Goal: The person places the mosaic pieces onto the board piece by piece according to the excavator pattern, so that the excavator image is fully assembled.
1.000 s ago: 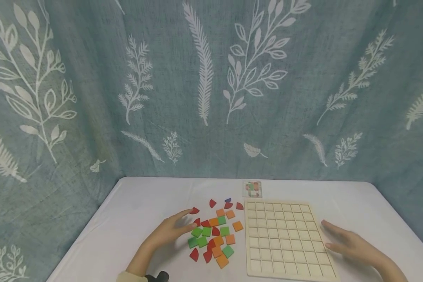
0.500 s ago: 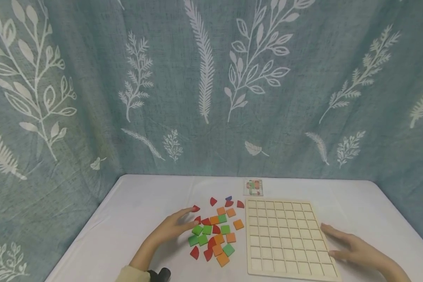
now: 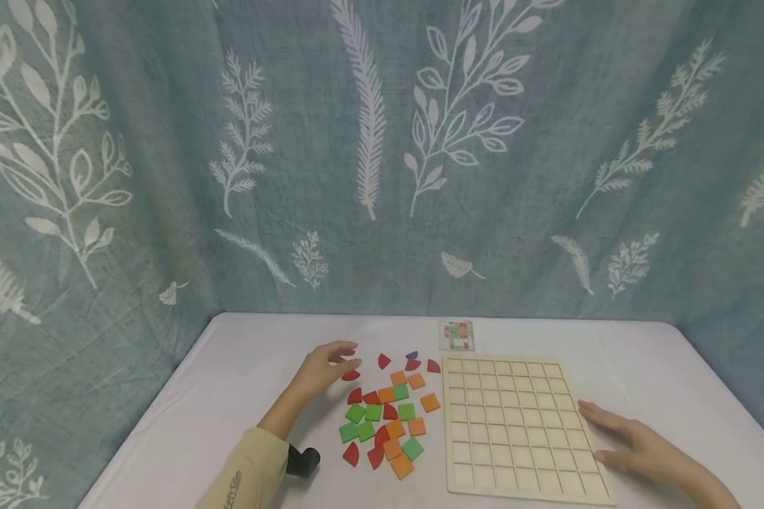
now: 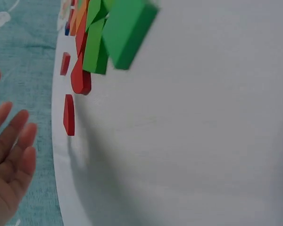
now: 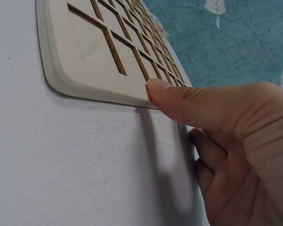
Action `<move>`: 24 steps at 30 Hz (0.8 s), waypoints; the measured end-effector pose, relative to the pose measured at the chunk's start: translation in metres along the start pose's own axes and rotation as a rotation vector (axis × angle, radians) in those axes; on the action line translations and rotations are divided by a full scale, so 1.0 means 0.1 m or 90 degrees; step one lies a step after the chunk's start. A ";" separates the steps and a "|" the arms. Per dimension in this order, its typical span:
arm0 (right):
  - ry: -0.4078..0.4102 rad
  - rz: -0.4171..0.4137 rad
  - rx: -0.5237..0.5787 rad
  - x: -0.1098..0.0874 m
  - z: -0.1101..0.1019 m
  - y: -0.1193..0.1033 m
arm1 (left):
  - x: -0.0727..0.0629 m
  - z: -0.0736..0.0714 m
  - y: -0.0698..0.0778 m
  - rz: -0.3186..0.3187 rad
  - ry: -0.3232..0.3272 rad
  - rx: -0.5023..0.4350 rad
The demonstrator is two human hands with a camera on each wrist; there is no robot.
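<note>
My left hand (image 3: 323, 366) hovers over the left side of the tile pile, fingers loosely bent and holding nothing. Just below its fingertips lies a red quarter-circle tile (image 3: 351, 375). In the left wrist view the hand (image 4: 12, 155) is beside a red tile (image 4: 69, 115), apart from it. Green square tiles (image 3: 373, 412), orange square tiles (image 3: 402, 466) and more red quarter-circle tiles (image 3: 351, 454) are scattered nearby. My right hand (image 3: 639, 449) rests at the right edge of a pale wooden grid board (image 3: 447, 438); its thumb (image 5: 162, 92) touches the rim in the right wrist view.
A small patterned card (image 3: 456, 336) lies behind the board. One blue tile (image 3: 412, 355) is at the back of the pile. A white cloth covers the table (image 3: 280, 332), with a leaf-print teal curtain (image 3: 331, 177) behind. A black device (image 3: 303, 462) sits at the left wrist.
My left hand has lifted away from the red quarter-circle tiles at its fingertips, moving up and slightly right. The tiles stay put. My right hand has slid slightly along the board's edge.
</note>
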State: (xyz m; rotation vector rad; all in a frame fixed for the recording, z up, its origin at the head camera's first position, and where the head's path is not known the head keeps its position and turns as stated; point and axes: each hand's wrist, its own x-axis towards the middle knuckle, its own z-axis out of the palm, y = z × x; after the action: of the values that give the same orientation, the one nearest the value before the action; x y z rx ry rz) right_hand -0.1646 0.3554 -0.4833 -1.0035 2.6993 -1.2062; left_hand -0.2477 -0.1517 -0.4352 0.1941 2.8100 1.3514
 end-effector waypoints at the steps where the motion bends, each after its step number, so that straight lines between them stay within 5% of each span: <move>1: -0.002 0.005 0.008 0.01 0.00 0.00 | 0.05 0.00 0.01 0.004 0.009 0.005; 9: 0.001 -0.020 0.017 -0.02 0.02 0.05 | 0.31 0.14 0.15 0.039 0.028 0.010; 24: -0.021 0.013 0.066 0.01 -0.02 0.02 | 0.65 0.55 0.42 0.111 -0.051 0.051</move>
State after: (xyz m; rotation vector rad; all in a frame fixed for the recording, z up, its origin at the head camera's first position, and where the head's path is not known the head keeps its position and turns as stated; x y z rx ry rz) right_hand -0.1669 0.3567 -0.4828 -0.9706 2.5862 -1.2992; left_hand -0.3038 -0.0750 -0.4343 0.4942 2.8385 1.2309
